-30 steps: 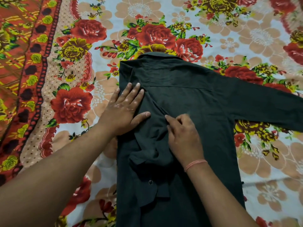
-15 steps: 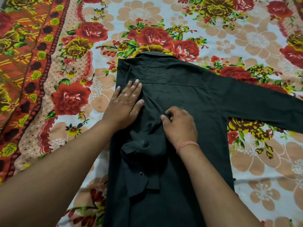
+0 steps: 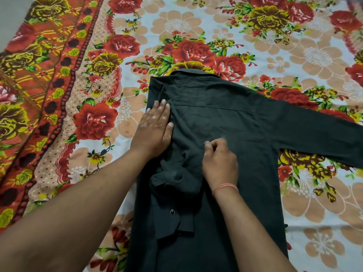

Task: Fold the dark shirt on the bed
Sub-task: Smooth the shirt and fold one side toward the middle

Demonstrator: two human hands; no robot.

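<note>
Fingers (image 3: pixel 163 108) of the left hand (image 3: pixel 155 130) lie straight and close together, pressed flat on the folded left edge of the shirt (image 3: pixel 225 124), apparently to pin that fold while the other hand works. They hold nothing.

The right hand (image 3: pixel 220 163) is curled. Its fingers (image 3: pixel 209 144) are bunched at the tips and seem to pinch a bit of cloth where the folded sleeve (image 3: pixel 172 179) crosses the shirt's back, though slight blur there leaves the grip uncertain. The likely aim is to tug the crease straight. A thin band (image 3: pixel 225 187) circles that wrist.

The folded sleeve runs down the middle of the garment between the two hands, rumpled, ending in a cuff (image 3: pixel 182 222) with one button (image 3: pixel 172 212) showing. That bunching is probably why both hands are here.

The shirt lies back up on the bed (image 3: pixel 294 55), with its collar (image 3: pixel 192 72) at the far end and its hem out of view below. The other sleeve (image 3: pixel 314 132) stretches flat to the right, not yet folded in.

One side is done and the second sleeve and the lengthwise folds remain, so the task looks under halfway. Loose cloth could slip once the flat hand lifts.
</note>
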